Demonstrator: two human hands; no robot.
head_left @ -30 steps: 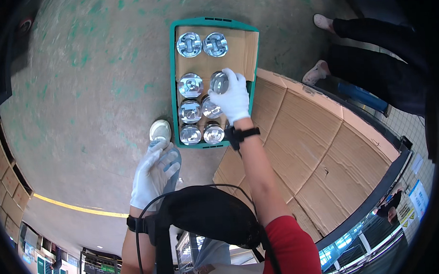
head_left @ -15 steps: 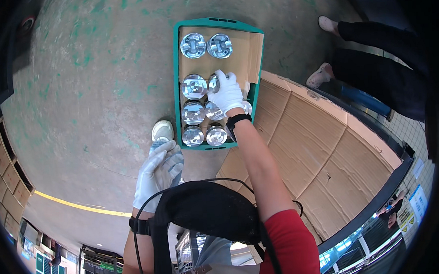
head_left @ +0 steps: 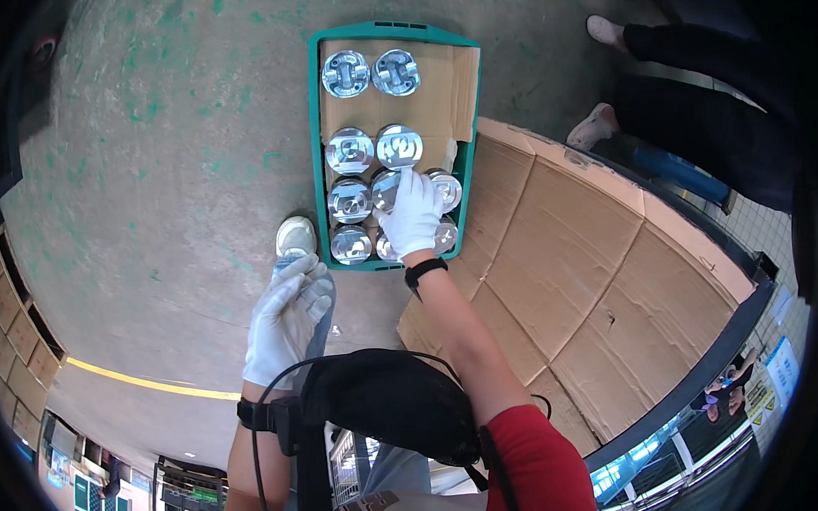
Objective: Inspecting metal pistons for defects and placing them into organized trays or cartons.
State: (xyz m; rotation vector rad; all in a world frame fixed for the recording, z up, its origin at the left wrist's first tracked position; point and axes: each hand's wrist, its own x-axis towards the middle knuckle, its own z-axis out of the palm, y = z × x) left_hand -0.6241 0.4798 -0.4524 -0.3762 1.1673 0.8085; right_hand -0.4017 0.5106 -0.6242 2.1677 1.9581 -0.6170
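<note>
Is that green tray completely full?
No, partly filled: in the green tray, bare cardboard shows between the top two metal pieces and the rest.

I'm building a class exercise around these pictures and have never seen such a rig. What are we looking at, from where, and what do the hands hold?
There is no machine here, just someone working in white gloves. The wide, bent view comes from a fisheye camera worn on the head, looking down, so picture left is that person's left.

A green tray, lined with cardboard, carries round metal parts in rows. Two at the far end show hollow undersides.

The right hand reaches over the nearer rows; whether it grips a part or merely touches one cannot be told. The left hand is loosely curled outside the tray, with nothing visible in it.

At upper right are another person's dark-trousered legs.
</note>
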